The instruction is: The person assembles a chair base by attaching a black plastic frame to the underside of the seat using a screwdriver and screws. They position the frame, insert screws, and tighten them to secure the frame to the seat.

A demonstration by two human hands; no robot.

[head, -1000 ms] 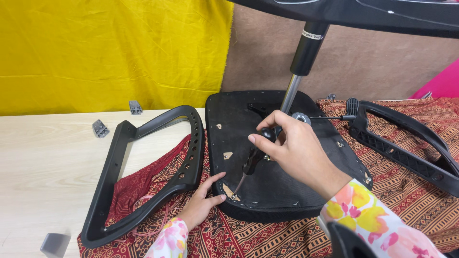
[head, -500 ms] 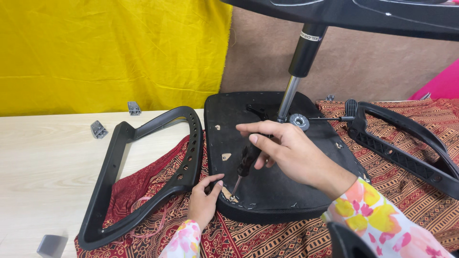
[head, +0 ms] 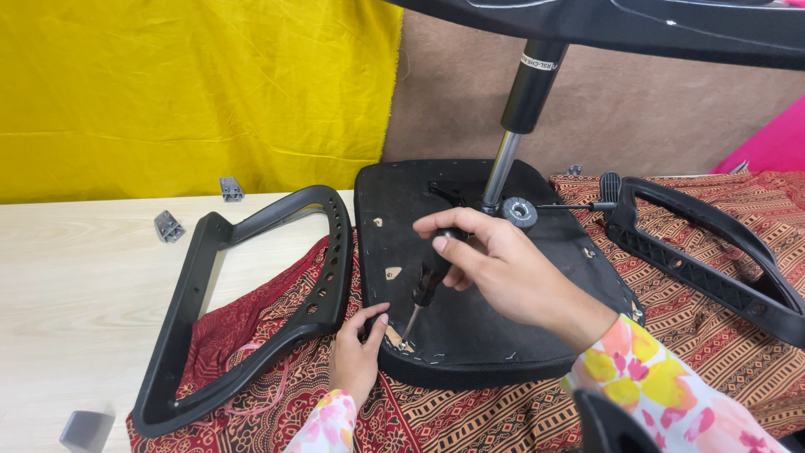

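A black office-chair seat [head: 503,331] lies upside down on a patterned red cloth [head: 713,302], with its gas cylinder [head: 524,101] standing up from the middle. My right hand [head: 503,268] grips a black-handled screwdriver [head: 429,281], tilted, its tip down at a screw near the seat's front left edge. My left hand [head: 356,352] rests on the cloth with its fingers pressed against that same edge, just beside the tip. A black armrest frame [head: 243,310] lies to the left of the seat, touching my left hand's side.
A second black armrest [head: 713,252] lies on the cloth at the right. Two small grey plastic parts [head: 168,225] sit on the pale wooden table near the yellow backdrop; another grey piece [head: 84,429] is at the front left. The chair base spans overhead.
My right hand has slid from the cylinder's foot toward the seat's front left edge and brought the screwdriver tip down by my left fingers. My left hand barely moved.
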